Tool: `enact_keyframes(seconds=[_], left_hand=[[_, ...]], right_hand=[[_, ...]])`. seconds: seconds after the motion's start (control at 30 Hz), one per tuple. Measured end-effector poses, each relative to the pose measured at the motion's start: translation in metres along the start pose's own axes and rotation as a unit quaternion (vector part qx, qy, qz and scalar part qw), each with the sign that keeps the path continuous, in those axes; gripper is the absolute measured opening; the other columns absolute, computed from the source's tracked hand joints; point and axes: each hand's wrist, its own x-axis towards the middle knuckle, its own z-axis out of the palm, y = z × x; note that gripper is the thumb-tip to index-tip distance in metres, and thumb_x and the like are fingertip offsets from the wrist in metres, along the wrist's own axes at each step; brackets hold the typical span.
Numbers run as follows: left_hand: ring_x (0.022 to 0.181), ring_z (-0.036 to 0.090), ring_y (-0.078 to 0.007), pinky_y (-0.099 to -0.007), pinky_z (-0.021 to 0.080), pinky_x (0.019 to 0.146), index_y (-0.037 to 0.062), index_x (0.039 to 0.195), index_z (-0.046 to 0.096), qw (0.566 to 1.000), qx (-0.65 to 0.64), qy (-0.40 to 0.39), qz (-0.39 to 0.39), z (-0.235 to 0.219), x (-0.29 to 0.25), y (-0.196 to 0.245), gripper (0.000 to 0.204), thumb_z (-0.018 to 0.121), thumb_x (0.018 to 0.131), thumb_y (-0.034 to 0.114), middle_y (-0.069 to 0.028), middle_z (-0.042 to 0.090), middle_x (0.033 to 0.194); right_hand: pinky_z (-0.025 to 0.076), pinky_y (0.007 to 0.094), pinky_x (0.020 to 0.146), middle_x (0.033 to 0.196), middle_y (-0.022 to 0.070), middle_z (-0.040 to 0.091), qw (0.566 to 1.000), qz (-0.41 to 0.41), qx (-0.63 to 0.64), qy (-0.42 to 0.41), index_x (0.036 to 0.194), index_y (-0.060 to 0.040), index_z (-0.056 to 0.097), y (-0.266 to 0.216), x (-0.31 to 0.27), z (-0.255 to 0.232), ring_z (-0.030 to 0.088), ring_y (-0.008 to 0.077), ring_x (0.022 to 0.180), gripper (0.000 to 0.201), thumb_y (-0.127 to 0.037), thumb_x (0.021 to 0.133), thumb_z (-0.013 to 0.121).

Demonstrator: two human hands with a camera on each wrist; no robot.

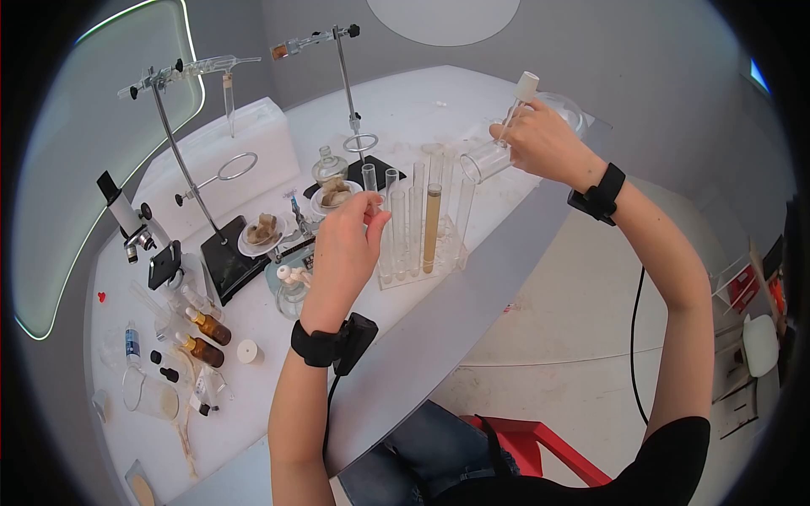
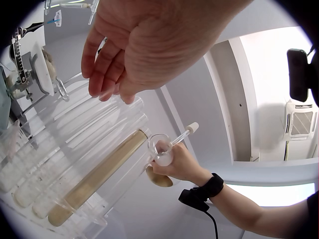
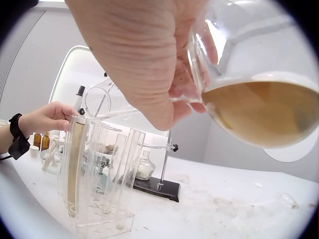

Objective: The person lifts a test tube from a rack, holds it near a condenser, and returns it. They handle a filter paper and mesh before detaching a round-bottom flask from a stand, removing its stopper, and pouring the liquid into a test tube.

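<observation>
My right hand (image 1: 548,143) grips the glass neck of a round distilling flask (image 3: 259,107), held sideways beside the test tubes with brownish liquid pooled in its bulb. Its open mouth faces the tubes; a white stopper (image 1: 527,86) caps its side arm. My left hand (image 1: 346,253) is at the left end of the clear test-tube rack (image 1: 422,274), thumb and fingertips right at the rims of the tubes. I cannot tell whether they pinch one. A test tube (image 2: 99,174) nearly full of brownish liquid stands among several others with little or nothing in them.
Behind the rack stand two iron stands, one with a ring (image 1: 238,166), and a glass bottle (image 1: 329,164). Dishes of brown lumps (image 1: 263,230) lie nearby. Left are a microscope (image 1: 126,215), brown dropper bottles (image 1: 207,325) and a beaker (image 1: 152,395). The table edge runs close in front.
</observation>
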Motion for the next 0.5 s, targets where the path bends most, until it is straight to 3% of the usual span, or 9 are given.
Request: enact_keyframes(seconds=[0.5], left_hand=[[0.068, 0.061, -0.0251, -0.0295, 0.048, 0.065, -0.0035, 0.093, 0.054, 1.000, 0.000, -0.004, 0.001, -0.0005, -0.0005, -0.0001, 0.017, 0.059, 0.079, 0.006, -0.0149, 0.060, 0.074]], right_hand=[[0.038, 0.0360, 0.092, 0.075, 0.0067, 0.064, 1.000, -0.002, 0.005, 0.001, 0.098, -0.0085, 0.061, -0.0002, 0.0002, -0.0025, 0.057, 0.0187, 0.084, 0.035, -0.001, 0.064, 0.062]])
